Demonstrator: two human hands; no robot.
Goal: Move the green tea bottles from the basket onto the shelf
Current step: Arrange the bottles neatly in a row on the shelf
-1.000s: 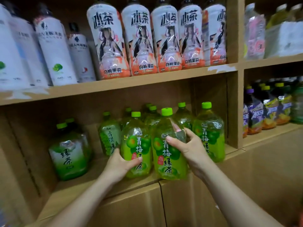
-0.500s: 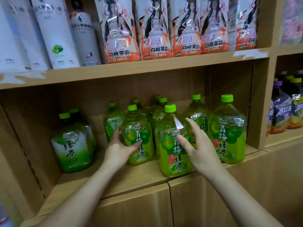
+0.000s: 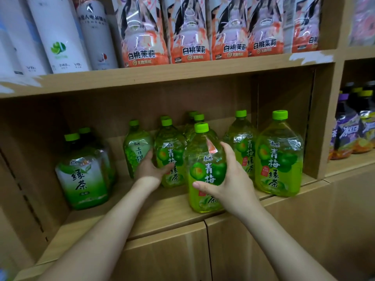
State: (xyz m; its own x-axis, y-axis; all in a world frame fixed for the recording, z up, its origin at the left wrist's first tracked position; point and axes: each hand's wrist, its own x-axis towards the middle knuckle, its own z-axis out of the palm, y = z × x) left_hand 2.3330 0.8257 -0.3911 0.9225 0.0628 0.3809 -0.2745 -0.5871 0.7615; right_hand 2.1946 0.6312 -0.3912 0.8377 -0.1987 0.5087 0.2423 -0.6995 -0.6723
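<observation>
Several green-capped green tea bottles stand in the middle wooden shelf point(image 3: 162, 211) compartment. The front bottle point(image 3: 203, 159) stands near the shelf's front edge; my right hand point(image 3: 231, 179) wraps its right side, thumb across the label. My left hand point(image 3: 150, 169) grips the bottle behind and to the left point(image 3: 172, 147), thumb on its front and fingers round its left side. Another bottle point(image 3: 279, 157) stands at the right end, with more behind. The basket is out of view.
Two bottles with white-and-green labels point(image 3: 83, 175) stand at the compartment's left. The upper shelf board point(image 3: 182, 76) hangs low, loaded with peach-labelled bottles point(image 3: 188, 37) and white bottles point(image 3: 58, 37). A divider point(image 3: 324, 118) closes the right side, with purple bottles point(image 3: 349, 134) beyond. Cabinet doors point(image 3: 172, 256) lie below.
My right hand's fingers were spread beside the front bottle and now close around it. My left hand stays on the bottle behind. The view has shifted down and closer.
</observation>
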